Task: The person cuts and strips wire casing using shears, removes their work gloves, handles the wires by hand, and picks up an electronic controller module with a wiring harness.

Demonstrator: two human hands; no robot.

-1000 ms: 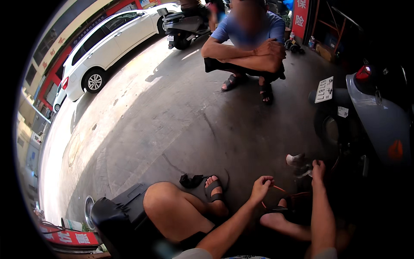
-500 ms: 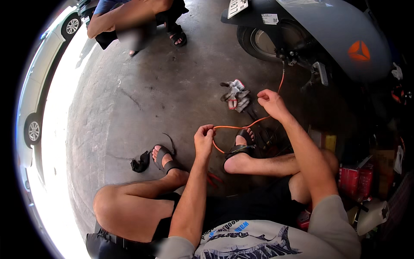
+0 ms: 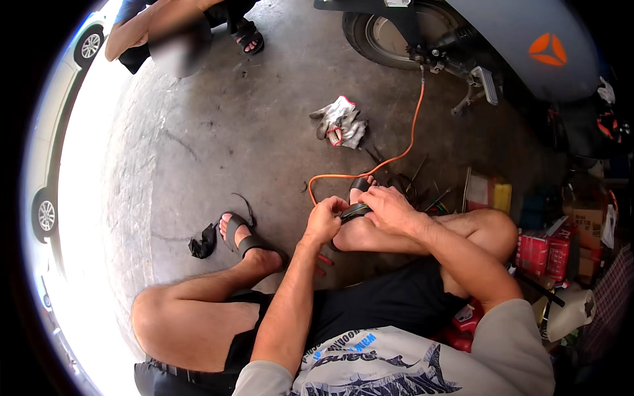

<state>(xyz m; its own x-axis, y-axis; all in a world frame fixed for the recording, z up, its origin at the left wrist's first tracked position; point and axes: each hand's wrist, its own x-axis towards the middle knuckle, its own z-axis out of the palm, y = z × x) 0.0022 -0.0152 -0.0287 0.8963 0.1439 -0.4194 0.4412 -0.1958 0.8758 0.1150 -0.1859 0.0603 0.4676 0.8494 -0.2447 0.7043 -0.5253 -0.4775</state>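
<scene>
An orange cable (image 3: 413,135) hangs from the rear hub of a scooter (image 3: 502,39), loops over the floor and runs into my left hand (image 3: 325,221). That hand is closed around the cable near its end. My right hand (image 3: 389,210) is closed just beside it, fingers bent over the thin dark and green wires (image 3: 356,210) at the cable's end. The fingers partly hide these wires. Both hands are low over my right foot, which wears a dark sandal (image 3: 360,184).
Grey-white work gloves (image 3: 343,122) lie on the concrete floor ahead. A black crumpled piece (image 3: 203,242) is by my left foot. Red-handled pliers (image 3: 322,264) show beneath my left forearm. Red boxes (image 3: 545,254) crowd the right side. Another person (image 3: 132,36) crouches at the far left.
My right hand has come down and left, from beside the raised cable to the wires at its end. My left hand has moved slightly down toward it. The view has shifted a little.
</scene>
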